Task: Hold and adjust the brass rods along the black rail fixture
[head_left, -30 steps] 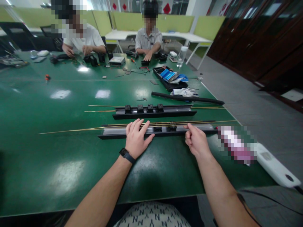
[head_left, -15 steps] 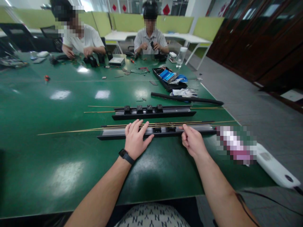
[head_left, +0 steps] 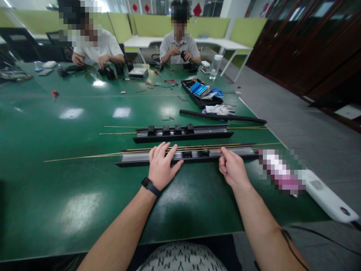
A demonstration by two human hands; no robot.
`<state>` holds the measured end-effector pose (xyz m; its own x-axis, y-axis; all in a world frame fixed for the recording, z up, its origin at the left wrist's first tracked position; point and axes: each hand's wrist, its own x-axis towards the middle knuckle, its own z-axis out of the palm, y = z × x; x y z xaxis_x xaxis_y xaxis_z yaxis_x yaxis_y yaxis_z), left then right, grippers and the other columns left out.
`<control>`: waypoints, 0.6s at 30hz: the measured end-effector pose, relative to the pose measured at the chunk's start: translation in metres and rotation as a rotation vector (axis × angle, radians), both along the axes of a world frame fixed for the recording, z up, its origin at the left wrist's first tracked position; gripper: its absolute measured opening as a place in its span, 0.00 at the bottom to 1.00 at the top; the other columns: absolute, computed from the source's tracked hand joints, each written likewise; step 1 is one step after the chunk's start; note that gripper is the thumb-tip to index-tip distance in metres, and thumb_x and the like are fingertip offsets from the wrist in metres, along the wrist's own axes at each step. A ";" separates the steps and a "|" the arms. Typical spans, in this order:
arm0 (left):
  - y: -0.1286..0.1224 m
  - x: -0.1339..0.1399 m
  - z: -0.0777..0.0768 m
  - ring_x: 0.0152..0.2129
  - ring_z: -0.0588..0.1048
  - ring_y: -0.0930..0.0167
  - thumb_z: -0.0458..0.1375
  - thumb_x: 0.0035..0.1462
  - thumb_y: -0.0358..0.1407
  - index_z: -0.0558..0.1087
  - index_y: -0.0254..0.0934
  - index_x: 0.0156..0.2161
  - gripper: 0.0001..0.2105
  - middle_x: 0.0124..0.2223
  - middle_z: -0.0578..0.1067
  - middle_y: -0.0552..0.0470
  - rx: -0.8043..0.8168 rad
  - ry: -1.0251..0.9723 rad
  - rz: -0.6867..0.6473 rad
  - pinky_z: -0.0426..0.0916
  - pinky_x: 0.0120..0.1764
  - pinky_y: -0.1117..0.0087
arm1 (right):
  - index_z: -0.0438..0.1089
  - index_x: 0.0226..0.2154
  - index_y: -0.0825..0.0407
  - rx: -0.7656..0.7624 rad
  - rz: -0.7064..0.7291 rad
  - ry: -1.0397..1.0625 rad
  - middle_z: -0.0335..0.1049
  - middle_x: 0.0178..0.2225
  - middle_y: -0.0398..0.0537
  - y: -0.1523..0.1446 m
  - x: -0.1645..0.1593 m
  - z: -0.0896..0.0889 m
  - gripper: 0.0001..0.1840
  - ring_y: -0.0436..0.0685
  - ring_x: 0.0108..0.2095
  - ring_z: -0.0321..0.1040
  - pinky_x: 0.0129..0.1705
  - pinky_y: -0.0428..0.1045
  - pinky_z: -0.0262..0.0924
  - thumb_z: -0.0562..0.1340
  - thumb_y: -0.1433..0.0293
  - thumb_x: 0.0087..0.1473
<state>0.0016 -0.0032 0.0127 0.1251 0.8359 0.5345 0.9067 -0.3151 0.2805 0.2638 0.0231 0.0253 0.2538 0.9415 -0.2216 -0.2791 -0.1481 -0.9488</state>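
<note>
Student: Where do the thin rods (head_left: 93, 155) lie, and how would they handle?

Tutor: Lengthwise over the near channel (head_left: 135, 156), running out past both its ends. They look metallic: probably light, springy and smooth enough to slip or roll, and liable to bend if pressed at a free end. A hold above the channel's middle, by the dark blocks (head_left: 205, 151) inside it, should steady them best. The channel itself seems stiff, and is best taken by its side walls.

Student: How are the left hand (head_left: 163, 165) and the right hand (head_left: 232, 165) placed?

Tutor: The left lies across the channel's left half, its grip spread, fingers over the rods. The right is at the channel's right half, fingers curled, forefinger reaching to the rods; whether its grip pinches one cannot be told.

Student: And around the channel?

Tutor: Beneath it, the green desk (head_left: 93, 222); just beyond it, a second channel (head_left: 183, 138).

Student: What is unclear?

Tutor: Whatever the left hand covers in the channel is hidden. The rods run too close together to count. Past the channel's right end, a pink-and-white item (head_left: 282, 171) is pixelated beyond recognition.
</note>
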 end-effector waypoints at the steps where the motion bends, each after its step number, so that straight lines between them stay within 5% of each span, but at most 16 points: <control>1: 0.000 0.000 0.000 0.64 0.65 0.56 0.60 0.63 0.47 0.71 0.44 0.62 0.24 0.63 0.71 0.42 -0.001 -0.004 0.001 0.53 0.65 0.50 | 0.73 0.33 0.54 0.000 -0.014 -0.002 0.59 0.13 0.35 0.000 0.001 0.000 0.19 0.43 0.09 0.46 0.10 0.40 0.38 0.71 0.56 0.51; 11: -0.001 0.000 0.002 0.64 0.65 0.56 0.60 0.63 0.48 0.70 0.44 0.62 0.25 0.63 0.71 0.42 -0.021 0.004 0.004 0.52 0.66 0.50 | 0.72 0.32 0.53 0.010 -0.104 -0.018 0.57 0.13 0.34 0.002 0.006 -0.003 0.17 0.43 0.09 0.46 0.09 0.40 0.38 0.70 0.56 0.52; 18: -0.001 0.000 0.002 0.64 0.64 0.56 0.60 0.63 0.48 0.70 0.44 0.62 0.25 0.63 0.71 0.42 -0.018 -0.004 0.000 0.52 0.66 0.50 | 0.73 0.34 0.54 0.002 0.031 -0.018 0.58 0.13 0.34 -0.001 0.000 -0.001 0.20 0.43 0.09 0.45 0.10 0.40 0.38 0.72 0.54 0.51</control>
<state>0.0020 -0.0044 0.0146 0.1227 0.8452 0.5202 0.9057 -0.3097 0.2895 0.2634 0.0224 0.0242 0.2283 0.9494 -0.2155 -0.2571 -0.1547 -0.9539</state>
